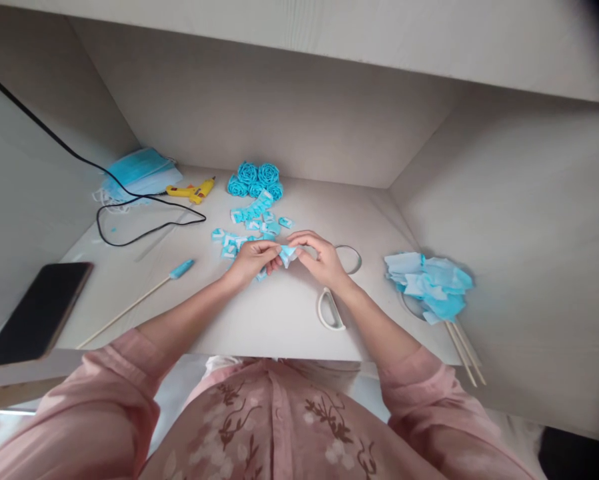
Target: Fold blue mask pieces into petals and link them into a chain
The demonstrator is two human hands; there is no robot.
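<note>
Past a pink top (pixel 279 427) printed with brown sprigs is a smooth off-white tabletop (pixel 259 327), a dark-screened phone (pixel 37 310) at its left. Over the table's middle, the left hand (pixel 254 260) and right hand (pixel 322 257) come close together, fingertips pinching one small folded blue-and-white piece (pixel 287 255). Behind lie pleated blue strips (pixel 234 243), then clustered blue rosettes (pixel 255 179). Plain greyish walls (pixel 269 113) enclose the far side and both ends.

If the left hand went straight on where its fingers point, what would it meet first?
Past the small blue-and-white piece it holds, the left hand would probably meet the right hand first; depth is unclear.
</note>
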